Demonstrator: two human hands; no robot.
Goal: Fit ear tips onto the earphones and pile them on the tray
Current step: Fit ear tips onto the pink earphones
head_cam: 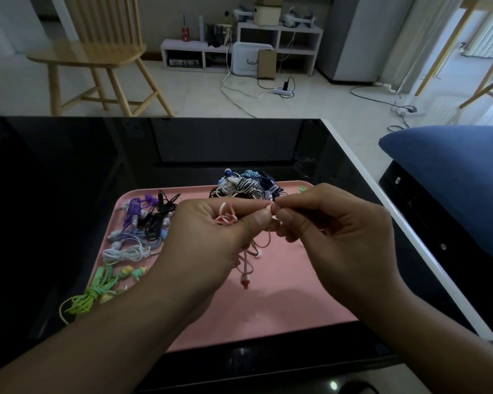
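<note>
Over the pink tray (282, 302) both hands meet around a pink earphone set (226, 218). My left hand (208, 237) grips its looped cable and pinches the earbud between thumb and forefinger. My right hand (333, 231) pinches a small ear tip (271, 208) against that earbud. The cable hangs below, with its plug (244, 281) dangling just above the tray. Bundled earphones lie along the tray's left side: purple and black (145, 217), white (123, 253), green (97, 291). Another heap (245, 184) lies at the tray's far edge.
The tray rests on a glossy black table (69, 180) with a white right edge (396, 214). A blue cushion (453, 172) lies to the right. A wooden chair (97, 52), low shelves and floor cables stand beyond the table.
</note>
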